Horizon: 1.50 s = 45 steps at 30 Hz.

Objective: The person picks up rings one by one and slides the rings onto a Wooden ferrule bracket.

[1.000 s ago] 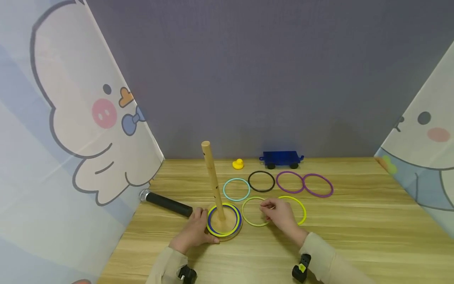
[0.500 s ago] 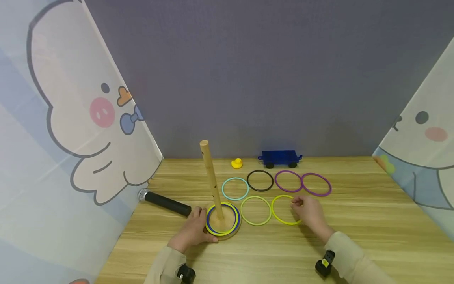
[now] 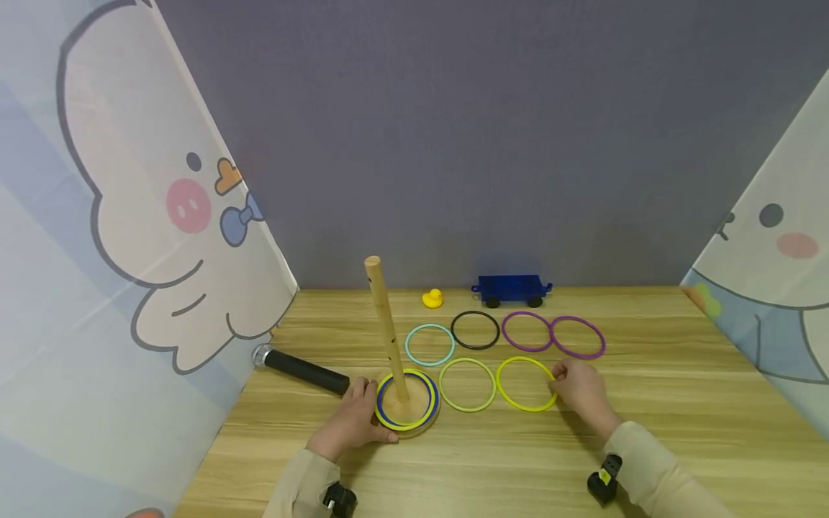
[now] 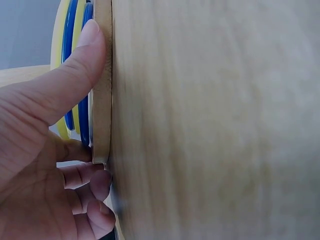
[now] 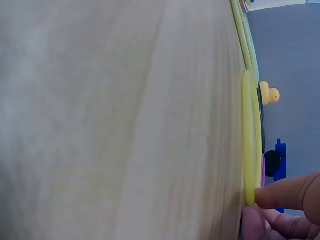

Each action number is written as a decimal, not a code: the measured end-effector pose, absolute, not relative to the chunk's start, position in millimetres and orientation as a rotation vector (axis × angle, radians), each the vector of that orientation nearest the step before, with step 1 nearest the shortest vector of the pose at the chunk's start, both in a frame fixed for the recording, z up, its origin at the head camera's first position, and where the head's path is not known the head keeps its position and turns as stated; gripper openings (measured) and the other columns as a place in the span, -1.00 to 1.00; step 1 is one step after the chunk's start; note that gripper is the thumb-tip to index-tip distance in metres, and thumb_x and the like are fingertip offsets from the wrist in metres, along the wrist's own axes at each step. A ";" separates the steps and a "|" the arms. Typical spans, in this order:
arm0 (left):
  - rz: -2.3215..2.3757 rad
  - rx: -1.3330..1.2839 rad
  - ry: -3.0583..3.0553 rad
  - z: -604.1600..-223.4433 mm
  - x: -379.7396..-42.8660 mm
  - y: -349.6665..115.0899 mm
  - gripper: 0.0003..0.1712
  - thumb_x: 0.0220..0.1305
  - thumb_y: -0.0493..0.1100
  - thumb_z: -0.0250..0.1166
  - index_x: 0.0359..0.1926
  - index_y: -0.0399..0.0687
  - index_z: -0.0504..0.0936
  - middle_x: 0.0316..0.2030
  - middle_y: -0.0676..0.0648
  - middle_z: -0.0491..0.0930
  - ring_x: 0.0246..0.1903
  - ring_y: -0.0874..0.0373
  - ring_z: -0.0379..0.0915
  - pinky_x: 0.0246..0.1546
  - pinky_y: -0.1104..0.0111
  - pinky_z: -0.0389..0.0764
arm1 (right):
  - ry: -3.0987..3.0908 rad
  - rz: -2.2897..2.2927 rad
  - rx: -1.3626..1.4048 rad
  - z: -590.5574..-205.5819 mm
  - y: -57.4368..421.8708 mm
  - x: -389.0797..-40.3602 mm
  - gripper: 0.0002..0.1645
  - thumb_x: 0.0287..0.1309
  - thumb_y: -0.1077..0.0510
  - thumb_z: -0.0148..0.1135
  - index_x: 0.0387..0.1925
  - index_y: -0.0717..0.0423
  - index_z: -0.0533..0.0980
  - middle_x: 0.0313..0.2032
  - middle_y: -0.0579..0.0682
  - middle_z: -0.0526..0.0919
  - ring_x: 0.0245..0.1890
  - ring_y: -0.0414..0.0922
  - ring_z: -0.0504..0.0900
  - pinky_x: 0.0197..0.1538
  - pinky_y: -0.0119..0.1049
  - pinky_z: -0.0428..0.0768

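Note:
At the left of the head view, my left hand (image 3: 350, 423) grips the round base (image 4: 103, 100) of an upright wooden peg stand (image 3: 387, 324), thumb near and fingers behind. Stacked yellow and blue rings (image 4: 73, 30) lie on that base around the peg. On the other side, my right hand (image 3: 583, 392) pinches the right edge of a bright yellow ring (image 3: 527, 410) between thumb and index finger. This ring (image 5: 248, 140) looks flat on the table in the right wrist view. A paler yellow-green ring (image 3: 466, 411) lies between it and the stand.
Behind lie a light blue ring (image 3: 430, 365), a black ring (image 3: 476, 349) and two purple rings, one (image 3: 527, 350) touching the other (image 3: 578, 357). A yellow toy duck (image 3: 432, 298) and blue toy wagon (image 3: 512, 289) stand near the back wall. A microphone (image 3: 304, 370) lies left of the stand.
My right hand has moved right, from over the yellow-green ring to the right edge of the bright yellow ring. My left hand stays on the stand's base.

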State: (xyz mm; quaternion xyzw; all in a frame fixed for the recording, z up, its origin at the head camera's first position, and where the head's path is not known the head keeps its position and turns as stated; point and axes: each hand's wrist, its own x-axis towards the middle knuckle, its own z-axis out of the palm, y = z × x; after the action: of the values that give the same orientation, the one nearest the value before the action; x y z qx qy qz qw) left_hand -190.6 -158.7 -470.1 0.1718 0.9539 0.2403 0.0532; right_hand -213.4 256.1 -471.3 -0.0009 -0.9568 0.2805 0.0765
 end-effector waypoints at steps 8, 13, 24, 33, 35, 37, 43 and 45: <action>0.728 0.521 2.904 -469.0 -191.3 -159.0 0.27 -0.23 0.16 0.62 0.31 -0.53 0.21 0.03 -0.28 0.25 0.09 -0.28 0.24 0.10 -0.04 0.40 | -2.932 0.871 -0.061 -470.4 260.9 -214.1 -0.87 -0.19 0.31 0.25 -0.46 0.22 0.56 -0.55 -0.08 0.56 -0.48 -0.10 0.49 -0.32 -0.15 0.46; 0.733 0.531 2.910 -469.1 -191.3 -159.8 0.27 -0.23 0.15 0.62 0.31 -0.54 0.21 0.04 -0.29 0.25 0.09 -0.28 0.24 0.10 -0.05 0.40 | -2.905 1.134 -0.138 -469.2 260.2 -211.5 -0.83 -0.07 0.37 0.22 -0.34 0.35 0.55 -0.47 0.02 0.59 -0.50 -0.12 0.56 -0.39 -0.22 0.61; 0.740 0.533 2.905 -470.8 -190.6 -161.2 0.26 -0.23 0.14 0.63 0.31 -0.55 0.21 0.04 -0.30 0.25 0.09 -0.27 0.25 0.11 -0.04 0.39 | -2.780 1.462 -0.145 -452.8 249.1 -203.5 -0.73 0.09 0.38 0.18 -0.17 0.50 0.51 -0.42 0.09 0.60 -0.55 -0.09 0.60 -0.45 -0.23 0.65; 0.735 0.573 2.917 -470.1 -190.6 -161.0 0.23 -0.22 0.13 0.63 0.29 -0.55 0.23 0.02 -0.28 0.26 0.06 -0.26 0.26 0.09 -0.04 0.40 | -2.721 1.646 -0.022 -437.1 227.2 -200.1 -0.70 0.17 0.37 0.19 -0.09 0.52 0.51 -0.40 0.10 0.60 -0.54 -0.07 0.63 -0.41 -0.18 0.66; 0.731 0.577 2.919 -470.5 -190.8 -160.8 0.23 -0.22 0.13 0.63 0.29 -0.55 0.23 0.01 -0.27 0.26 0.04 -0.25 0.27 0.09 -0.04 0.40 | -2.704 1.702 0.018 -433.6 220.5 -199.5 -0.68 0.18 0.38 0.19 -0.07 0.54 0.49 -0.38 0.13 0.60 -0.54 -0.05 0.63 -0.40 -0.15 0.67; 0.731 0.573 2.918 -470.8 -190.7 -160.5 0.23 -0.22 0.13 0.63 0.29 -0.55 0.23 0.01 -0.28 0.25 0.04 -0.26 0.27 0.08 -0.04 0.41 | -2.691 1.745 0.043 -429.5 212.9 -198.7 -0.68 0.18 0.38 0.18 -0.05 0.54 0.48 -0.37 0.15 0.58 -0.53 -0.05 0.62 -0.39 -0.13 0.67; 0.734 0.548 2.906 -469.6 -189.0 -159.6 0.25 -0.22 0.14 0.62 0.30 -0.56 0.21 0.03 -0.31 0.24 0.08 -0.27 0.25 0.09 -0.05 0.40 | -2.658 1.818 0.122 -414.6 189.3 -198.0 -0.73 0.19 0.39 0.18 -0.09 0.50 0.49 -0.34 0.20 0.58 -0.55 -0.08 0.58 -0.40 -0.12 0.67; 0.738 0.549 2.904 -469.0 -188.8 -159.2 0.25 -0.23 0.14 0.62 0.30 -0.56 0.21 0.02 -0.30 0.24 0.07 -0.27 0.25 0.09 -0.05 0.40 | -2.651 1.838 0.145 -408.6 181.8 -197.6 -0.77 0.20 0.39 0.19 -0.11 0.47 0.51 -0.35 0.18 0.58 -0.55 -0.09 0.57 -0.41 -0.14 0.67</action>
State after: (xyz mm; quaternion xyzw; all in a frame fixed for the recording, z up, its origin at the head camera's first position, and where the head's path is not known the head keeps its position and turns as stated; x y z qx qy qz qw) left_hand -188.8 -159.2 -469.0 0.1799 0.9522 0.2421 0.0477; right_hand -197.6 181.8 -408.6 0.0450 -0.8202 0.5687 -0.0440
